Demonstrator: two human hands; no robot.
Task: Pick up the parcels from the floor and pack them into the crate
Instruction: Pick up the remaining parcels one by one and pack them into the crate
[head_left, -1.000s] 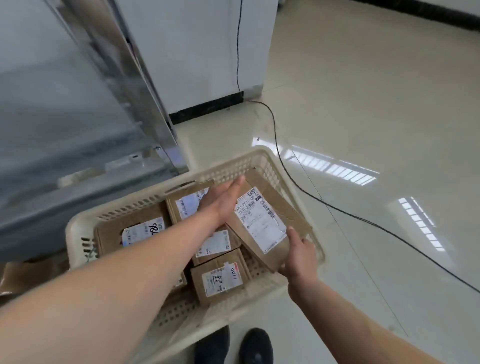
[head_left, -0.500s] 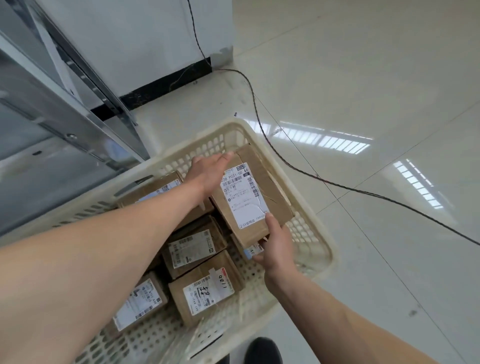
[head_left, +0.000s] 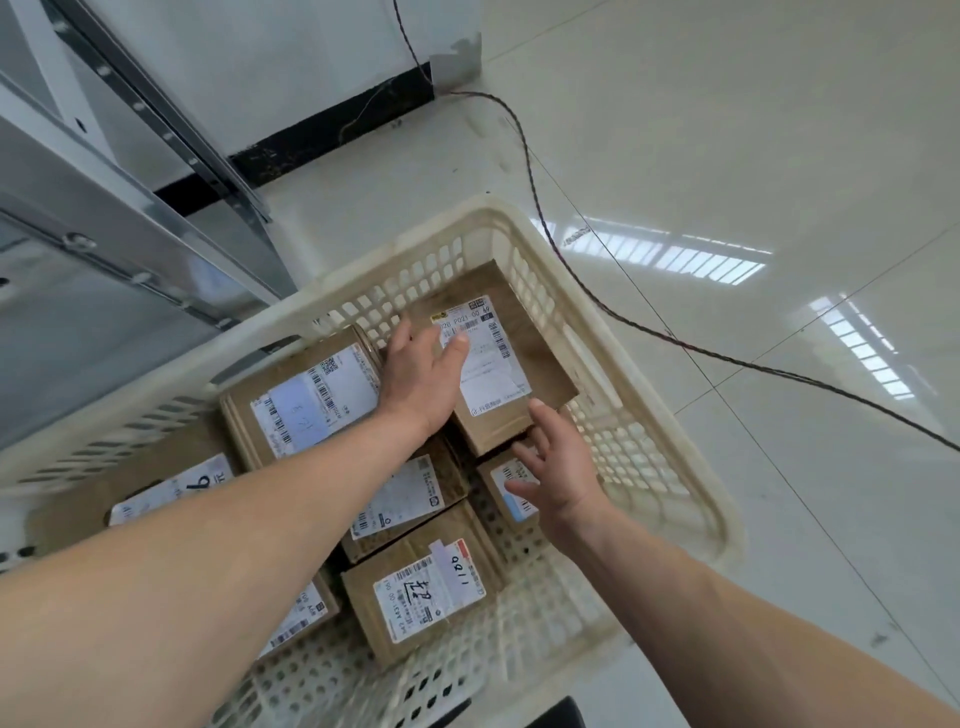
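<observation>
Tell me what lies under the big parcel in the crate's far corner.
The big parcel leans over a smaller labelled parcel at its near edge, with the left hand flat on top. Whatever sits beneath its far part in the crate is covered.

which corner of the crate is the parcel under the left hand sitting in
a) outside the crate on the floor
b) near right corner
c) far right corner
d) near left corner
c: the left hand rests flat on the parcel, which lies against the far and right walls of the crate, away from the person.
</observation>
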